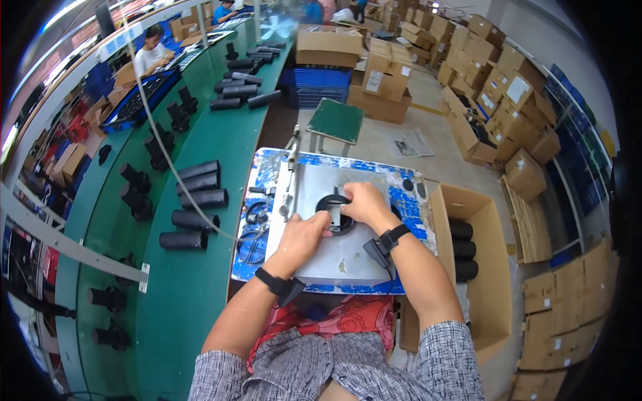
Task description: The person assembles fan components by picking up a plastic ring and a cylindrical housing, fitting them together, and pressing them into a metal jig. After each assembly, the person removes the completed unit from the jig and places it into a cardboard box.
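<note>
A black ring-shaped part (346,229) sits over a small metal block on the grey metal plate (364,264) in front of me. My left hand (304,239) pinches the ring's left side, fingers closed. At its upper right edge my right hand (367,202) grips it, thumb and fingers pressed together. The fingers partly cover the ring, so its far rim is only partly seen. Left of the plate stands a metal clamp-like fixture (289,180). Black rings (252,247) and small black parts lie beside it on the worn blue and white tabletop (418,200).
Black tubes (184,240) lie on the green conveyor (221,144) at left, with black fittings (137,200) along its far side. A cardboard box (491,267) holding black cylinders stands at right. Beyond are a green stool (336,120) and stacked cartons (388,67). A co-worker (152,53) sits across the conveyor.
</note>
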Motion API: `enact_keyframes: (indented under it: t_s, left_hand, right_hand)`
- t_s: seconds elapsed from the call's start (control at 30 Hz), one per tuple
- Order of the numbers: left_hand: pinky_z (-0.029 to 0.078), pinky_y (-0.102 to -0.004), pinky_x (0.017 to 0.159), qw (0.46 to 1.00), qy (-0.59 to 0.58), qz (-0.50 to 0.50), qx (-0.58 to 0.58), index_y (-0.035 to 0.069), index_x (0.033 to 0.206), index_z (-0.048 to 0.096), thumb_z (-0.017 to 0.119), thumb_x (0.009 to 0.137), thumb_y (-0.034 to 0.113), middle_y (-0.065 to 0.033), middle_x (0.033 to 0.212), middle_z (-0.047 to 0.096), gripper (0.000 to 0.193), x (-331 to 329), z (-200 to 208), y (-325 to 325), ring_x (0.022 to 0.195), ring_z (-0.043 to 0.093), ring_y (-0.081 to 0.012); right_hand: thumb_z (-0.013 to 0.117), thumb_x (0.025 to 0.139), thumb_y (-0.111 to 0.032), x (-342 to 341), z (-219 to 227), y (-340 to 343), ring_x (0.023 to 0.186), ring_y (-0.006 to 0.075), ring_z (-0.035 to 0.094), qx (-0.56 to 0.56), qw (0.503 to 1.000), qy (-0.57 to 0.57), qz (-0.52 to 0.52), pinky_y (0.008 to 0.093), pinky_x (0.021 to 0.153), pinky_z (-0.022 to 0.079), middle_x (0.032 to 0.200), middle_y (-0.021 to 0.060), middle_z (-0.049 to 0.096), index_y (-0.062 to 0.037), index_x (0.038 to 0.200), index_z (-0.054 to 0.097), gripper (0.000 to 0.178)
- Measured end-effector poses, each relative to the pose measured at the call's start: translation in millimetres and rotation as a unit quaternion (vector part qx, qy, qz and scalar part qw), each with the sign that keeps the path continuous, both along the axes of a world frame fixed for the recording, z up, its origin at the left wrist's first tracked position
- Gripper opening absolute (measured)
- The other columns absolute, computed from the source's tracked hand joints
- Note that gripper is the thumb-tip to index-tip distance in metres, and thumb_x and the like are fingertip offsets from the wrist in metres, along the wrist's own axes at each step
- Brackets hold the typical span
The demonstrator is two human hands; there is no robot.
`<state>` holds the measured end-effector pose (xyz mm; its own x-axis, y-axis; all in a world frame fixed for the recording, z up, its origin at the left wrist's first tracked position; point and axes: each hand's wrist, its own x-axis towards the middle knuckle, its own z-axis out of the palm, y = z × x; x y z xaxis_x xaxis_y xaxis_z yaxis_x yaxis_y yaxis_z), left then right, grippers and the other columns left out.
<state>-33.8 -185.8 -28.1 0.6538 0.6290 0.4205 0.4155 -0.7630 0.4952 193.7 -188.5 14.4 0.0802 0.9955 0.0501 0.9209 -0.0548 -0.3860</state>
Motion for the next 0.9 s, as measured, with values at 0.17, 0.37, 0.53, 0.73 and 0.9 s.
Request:
enact_keyframes:
  t_s: [0.17, 0.37, 0.53, 0.73, 0.9]
  left_hand:
    - [0.045, -0.0451, 0.076, 0.999, -0.025, -0.023, 0.010, 0.016, 0.117, 0.063, 0.073, 0.093, 0.016, -0.0084, 0.102, 0.073, 0.026, 7.0, -4.1, -0.1, 0.087, 0.069, -0.0308]
    - [0.047, -0.0438, 0.084, 0.967, -0.193, 0.020, 0.166, 0.009, 0.115, 0.073, 0.071, 0.088, 0.006, -0.0104, 0.115, 0.072, 0.027, -122.5, 32.1, -29.6, 0.092, 0.066, -0.0313]
    - [0.042, -0.0537, 0.100, 0.882, 0.057, 0.450, 0.126, 0.011, 0.116, 0.065, 0.060, 0.077, -0.005, -0.0096, 0.116, 0.064, 0.042, -300.6, -58.2, 47.6, 0.116, 0.058, -0.0358]
    - [0.032, -0.0684, 0.115, 0.865, 0.287, 0.393, 0.119, 0.017, 0.122, 0.064, 0.064, 0.077, -0.004, -0.0070, 0.124, 0.061, 0.050, -335.5, -85.7, 68.5, 0.127, 0.054, -0.0346]
    - [0.028, -0.0702, 0.118, 0.913, 0.324, 0.242, -0.056, 0.020, 0.112, 0.067, 0.072, 0.072, 0.000, -0.0034, 0.116, 0.064, 0.045, -300.4, -29.8, -1.1, 0.130, 0.055, -0.0331]
  right_hand:
    - [0.080, 0.074, -0.021, -4.6, -0.7, -6.6, 0.091, 0.0427, 0.072, 0.006, 0.999, -0.020, -0.024, 0.0510, 0.079, 0.058, 0.093, 0.0213, 0.074, -0.0054, 0.101, 0.071, 0.032]
    - [0.080, 0.091, -0.025, -1.7, 0.2, -61.6, 0.076, 0.0273, 0.066, 0.134, 0.974, 0.173, -0.050, 0.0391, 0.069, 0.053, 0.084, 0.0124, 0.067, -0.0012, 0.109, 0.070, 0.032]
    - [0.078, 0.094, -0.008, -16.0, -7.6, -132.0, 0.077, 0.0040, 0.058, 0.057, 0.936, 0.345, -0.046, 0.0221, 0.068, 0.047, 0.083, -0.0041, 0.064, -0.0047, 0.103, 0.065, 0.016]
    - [0.076, 0.096, -0.005, -27.3, -29.4, -152.8, 0.078, 0.0029, 0.058, 0.026, 0.901, 0.431, -0.045, 0.0204, 0.068, 0.046, 0.087, -0.0049, 0.065, -0.0052, 0.102, 0.065, 0.012]
    - [0.075, 0.097, -0.006, -48.5, -35.1, -177.7, 0.087, 0.0057, 0.063, -0.034, 0.885, 0.464, 0.014, 0.0227, 0.077, 0.050, 0.099, -0.0012, 0.067, -0.0040, 0.114, 0.064, 0.019]
